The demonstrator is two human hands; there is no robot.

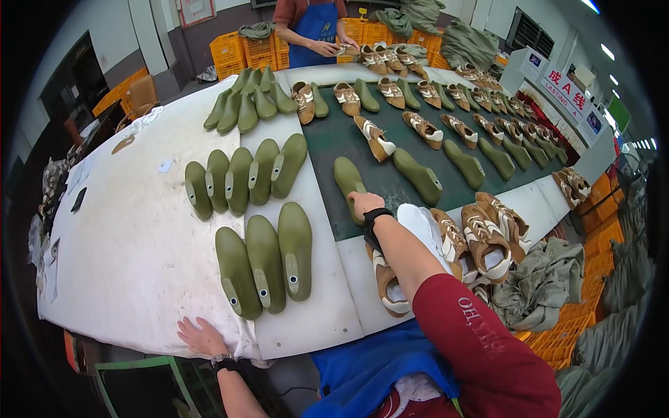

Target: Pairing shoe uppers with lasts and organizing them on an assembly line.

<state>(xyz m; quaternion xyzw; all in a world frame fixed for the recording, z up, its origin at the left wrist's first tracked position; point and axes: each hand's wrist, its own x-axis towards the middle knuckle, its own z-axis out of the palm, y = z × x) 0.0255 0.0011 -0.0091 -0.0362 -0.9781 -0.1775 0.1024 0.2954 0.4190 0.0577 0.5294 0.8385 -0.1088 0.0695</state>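
Note:
My right hand (365, 204) reaches forward and grips the near end of a green shoe last (346, 174), which lies on the dark green conveyor belt (327, 143). Below my left hand is the white cloth cover (139, 279) at the table's near edge; that hand (203, 338) rests there with its fingers spread, holding nothing. Between the hands, a group of three green lasts (265, 265) lies on the white tabletop. Beside my right forearm sit several brown and white sneakers (486, 237), one partly hidden under the arm, along with white paper (420, 226).
More lasts (238, 181) stand in rows farther left. Sneakers (424, 128) and lasts line the belt toward the right. Across the table a person in a blue apron (315, 35) handles a shoe. Orange crates (228, 54) and grey-green cloths (540, 282) surround the table.

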